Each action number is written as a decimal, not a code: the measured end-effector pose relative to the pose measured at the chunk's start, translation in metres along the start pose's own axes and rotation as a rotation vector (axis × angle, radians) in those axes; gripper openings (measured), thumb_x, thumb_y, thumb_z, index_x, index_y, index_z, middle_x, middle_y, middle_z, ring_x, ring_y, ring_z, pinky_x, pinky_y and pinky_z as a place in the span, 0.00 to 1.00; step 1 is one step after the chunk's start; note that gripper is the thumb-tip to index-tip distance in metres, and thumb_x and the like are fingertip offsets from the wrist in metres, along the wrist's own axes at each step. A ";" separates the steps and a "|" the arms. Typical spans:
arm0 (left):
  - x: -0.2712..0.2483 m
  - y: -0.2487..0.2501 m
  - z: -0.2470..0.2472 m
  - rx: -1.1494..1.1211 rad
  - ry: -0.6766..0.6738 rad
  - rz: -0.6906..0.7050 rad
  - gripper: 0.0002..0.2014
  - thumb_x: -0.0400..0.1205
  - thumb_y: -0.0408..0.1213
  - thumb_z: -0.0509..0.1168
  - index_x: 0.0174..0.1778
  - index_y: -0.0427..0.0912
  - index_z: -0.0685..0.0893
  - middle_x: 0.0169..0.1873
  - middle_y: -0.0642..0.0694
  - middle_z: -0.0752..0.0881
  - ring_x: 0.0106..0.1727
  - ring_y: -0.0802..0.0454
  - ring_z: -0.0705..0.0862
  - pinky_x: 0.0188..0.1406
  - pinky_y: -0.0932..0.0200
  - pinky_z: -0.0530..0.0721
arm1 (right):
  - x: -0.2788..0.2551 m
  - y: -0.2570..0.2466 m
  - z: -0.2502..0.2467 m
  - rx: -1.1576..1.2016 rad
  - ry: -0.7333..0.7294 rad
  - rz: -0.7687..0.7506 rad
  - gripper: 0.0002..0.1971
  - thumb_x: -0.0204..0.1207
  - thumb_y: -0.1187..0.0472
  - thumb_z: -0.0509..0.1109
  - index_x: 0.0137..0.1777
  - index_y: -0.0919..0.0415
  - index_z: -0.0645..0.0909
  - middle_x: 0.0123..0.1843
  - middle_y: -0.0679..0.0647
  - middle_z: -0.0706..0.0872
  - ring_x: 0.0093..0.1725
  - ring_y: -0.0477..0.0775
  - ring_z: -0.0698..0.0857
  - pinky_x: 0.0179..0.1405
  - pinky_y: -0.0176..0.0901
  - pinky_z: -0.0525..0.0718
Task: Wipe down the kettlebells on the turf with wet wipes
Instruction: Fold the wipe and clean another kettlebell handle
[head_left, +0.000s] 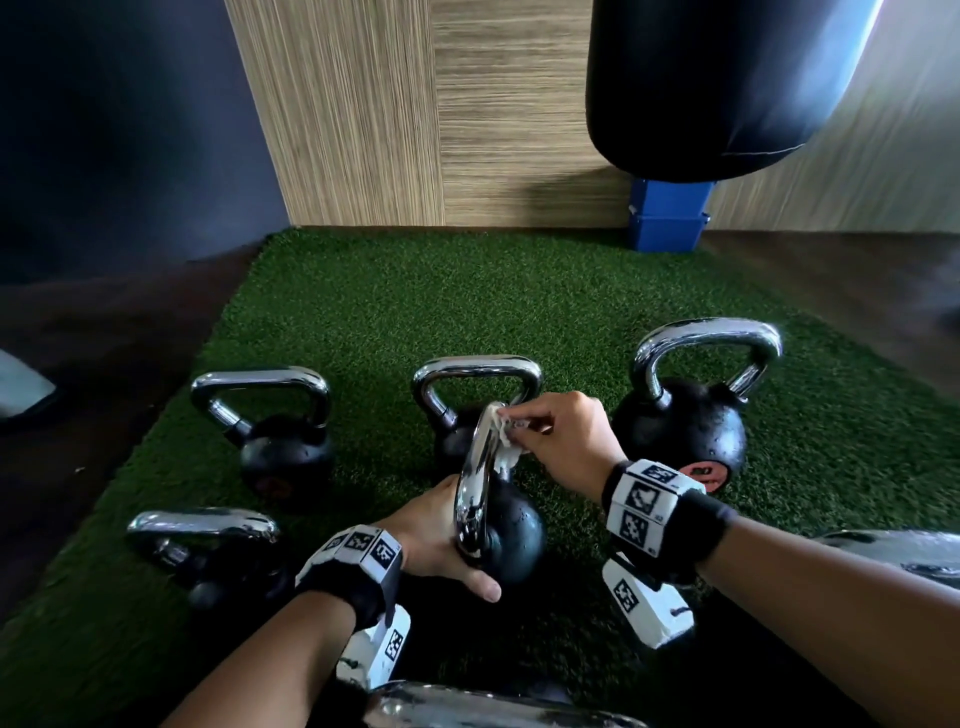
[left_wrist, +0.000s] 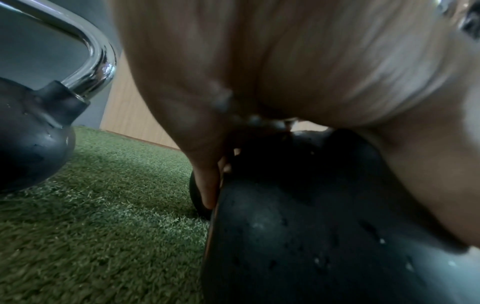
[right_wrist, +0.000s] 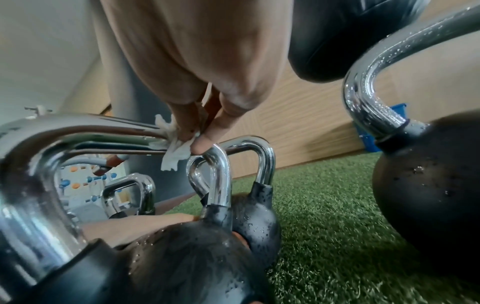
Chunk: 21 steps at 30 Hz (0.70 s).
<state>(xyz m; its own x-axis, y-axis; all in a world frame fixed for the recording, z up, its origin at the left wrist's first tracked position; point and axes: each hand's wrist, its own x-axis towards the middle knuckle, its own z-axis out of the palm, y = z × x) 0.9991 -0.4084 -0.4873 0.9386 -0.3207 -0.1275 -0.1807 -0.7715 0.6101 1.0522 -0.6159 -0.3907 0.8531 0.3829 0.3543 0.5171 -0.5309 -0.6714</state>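
On the green turf (head_left: 415, 301) stands a black kettlebell (head_left: 511, 530) with a chrome handle (head_left: 475, 483), seen edge-on in the head view. My left hand (head_left: 436, 535) cups its round body from the left, thumb along the near side; the left wrist view shows the fingers (left_wrist: 207, 185) pressed on the black ball (left_wrist: 298, 236). My right hand (head_left: 566, 441) pinches a crumpled white wet wipe (head_left: 504, 441) against the top far bend of the handle. In the right wrist view the wipe (right_wrist: 176, 152) sits under the fingertips (right_wrist: 202, 144) on the chrome bar (right_wrist: 215, 174).
Several other kettlebells stand around: back left (head_left: 285, 457), back centre (head_left: 478, 374), back right (head_left: 685, 431), front left (head_left: 202, 525), with handles at the bottom (head_left: 467, 706) and right (head_left: 909, 551) edges. A black punching bag (head_left: 727, 88) hangs over a blue block (head_left: 667, 218) by the wood-panel wall.
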 end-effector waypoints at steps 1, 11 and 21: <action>0.001 0.001 -0.001 -0.011 -0.008 0.002 0.56 0.50 0.69 0.85 0.75 0.64 0.71 0.70 0.62 0.77 0.73 0.62 0.77 0.78 0.52 0.78 | 0.001 -0.002 -0.001 -0.005 0.000 0.002 0.12 0.74 0.63 0.80 0.56 0.52 0.92 0.52 0.46 0.92 0.34 0.37 0.87 0.29 0.21 0.79; 0.004 0.008 -0.015 -0.079 -0.081 0.158 0.51 0.63 0.57 0.87 0.81 0.52 0.71 0.78 0.57 0.74 0.82 0.58 0.71 0.85 0.48 0.69 | -0.018 -0.026 -0.011 0.072 -0.119 -0.048 0.09 0.65 0.55 0.86 0.45 0.46 0.93 0.34 0.36 0.89 0.33 0.29 0.84 0.33 0.20 0.76; 0.001 0.012 -0.018 -0.228 -0.062 0.214 0.47 0.66 0.47 0.88 0.81 0.50 0.74 0.78 0.55 0.77 0.82 0.58 0.73 0.83 0.51 0.71 | -0.033 -0.017 0.004 0.233 -0.288 0.112 0.13 0.60 0.59 0.89 0.36 0.55 0.87 0.36 0.51 0.93 0.32 0.43 0.88 0.40 0.47 0.91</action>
<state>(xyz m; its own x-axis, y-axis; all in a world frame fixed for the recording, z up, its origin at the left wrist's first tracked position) 1.0031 -0.4081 -0.4666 0.8654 -0.5006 -0.0211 -0.2944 -0.5421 0.7871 1.0152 -0.6160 -0.3933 0.8319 0.5467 0.0949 0.3638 -0.4082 -0.8373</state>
